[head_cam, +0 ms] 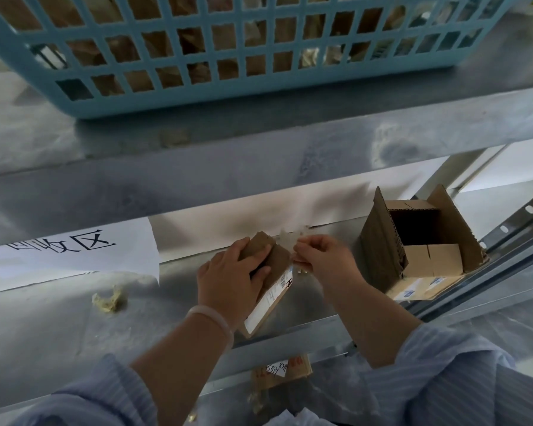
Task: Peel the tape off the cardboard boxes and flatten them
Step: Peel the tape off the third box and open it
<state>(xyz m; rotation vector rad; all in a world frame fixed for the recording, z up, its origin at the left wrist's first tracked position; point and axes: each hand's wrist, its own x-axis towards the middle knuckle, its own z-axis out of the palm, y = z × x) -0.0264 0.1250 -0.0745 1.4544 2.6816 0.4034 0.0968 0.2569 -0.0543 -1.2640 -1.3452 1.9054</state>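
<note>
In the head view, the left hand [228, 281] clamps a small brown cardboard box [270, 284] above the metal shelf [59, 321], its fingers wrapped over the box's top. The box looks partly collapsed, tilted with its far end up, and carries a white printed shipping label [266, 302] on its right face. The right hand [323, 259] sits just right of the box, its fingers pinched together on a pale strip of clear tape [286, 242] that runs from the box's far corner. To the right, a second cardboard box [419, 241] stands open on the shelf with flaps raised. A crumpled wad of tape [110, 299] lies to the left, near a white paper sign [71, 250]. A blue plastic basket [228, 53] sits on the far upper shelf.
</note>
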